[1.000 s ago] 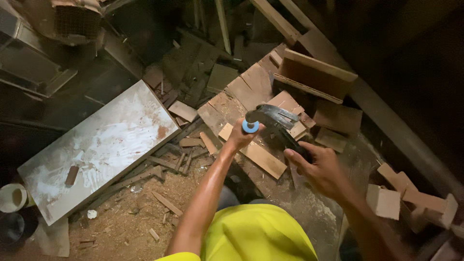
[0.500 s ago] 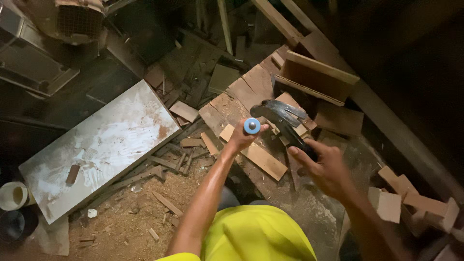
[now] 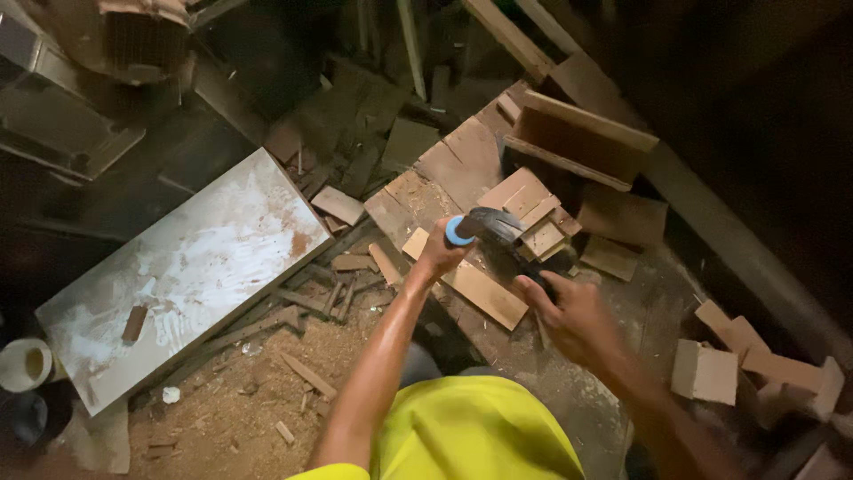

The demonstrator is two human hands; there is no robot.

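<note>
I hold a dark power tool (image 3: 503,238) in both hands, above a pile of wood scraps on the floor. My left hand (image 3: 437,255) is closed around the tool's side handle, which ends in a blue cap (image 3: 458,231). My right hand (image 3: 573,313) grips the rear of the tool's body. The tool's front hangs over a stack of short wooden blocks (image 3: 538,222). A light plank (image 3: 484,293) lies flat just below the tool, between my two hands. The working face of the tool is hidden.
A large white-smeared board (image 3: 195,267) lies at the left with a small wood block (image 3: 133,323) on it. An open wooden box (image 3: 577,138) stands behind the blocks. Offcuts (image 3: 711,369) lie at the right, and sawdust and slats (image 3: 302,356) cover the floor. A tape roll (image 3: 25,364) sits far left.
Both hands keep their hold on the tool. My right hand has shifted slightly left along the body, and the tool has barely moved.
</note>
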